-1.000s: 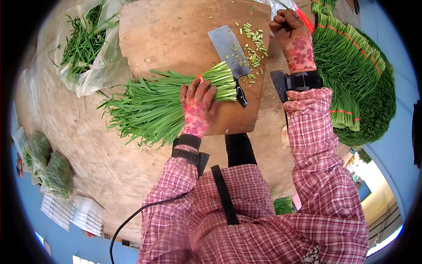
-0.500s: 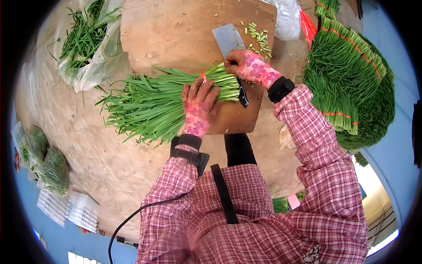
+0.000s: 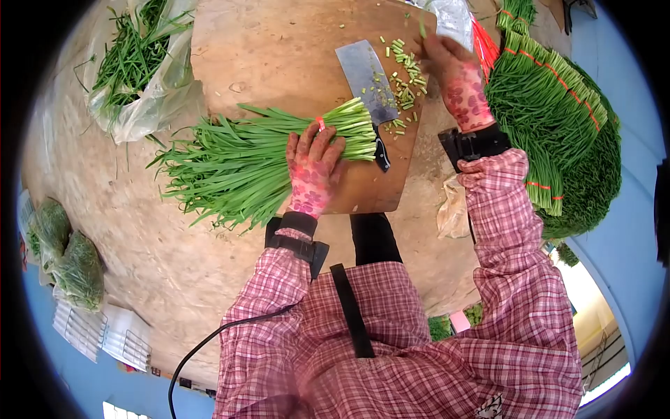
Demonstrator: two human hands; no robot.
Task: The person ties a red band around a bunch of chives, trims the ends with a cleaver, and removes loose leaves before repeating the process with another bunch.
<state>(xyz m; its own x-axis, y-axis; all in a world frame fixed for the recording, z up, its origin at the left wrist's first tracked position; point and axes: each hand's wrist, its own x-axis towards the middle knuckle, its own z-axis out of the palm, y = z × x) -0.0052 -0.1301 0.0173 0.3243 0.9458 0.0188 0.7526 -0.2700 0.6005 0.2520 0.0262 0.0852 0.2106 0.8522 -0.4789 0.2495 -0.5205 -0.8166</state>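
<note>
– Moved in the last half-sec.: right hand (image 3: 458,84), off the stem ends and out past the upper right edge of a brown wooden board (image 3: 279,49).

– Holding anything?

– Can't tell; fingers blurred. Thin green strip (image 3: 422,26) shows just above the fingertips.

– And the left hand (image 3: 312,167)?

– Well apart from the other, clamped over a bundle of long green leaves w/ pale stems (image 3: 251,157), next to its red band (image 3: 320,123). Bundle lies across the board's lower part, leaf tips hanging past the L edge.

– What's around it?

– Cleaver w/ broad grey blade and black handle (image 3: 363,73), flat on the board, handle just beside the stem ends. Small pale-green cut pieces (image 3: 404,92) lie on and beside the blade.

– Off the board?

– Stacked green bunches w/ red ties (image 3: 523,119), far R; translucent plastic bag of loose greens (image 3: 136,124), upper L.
</note>
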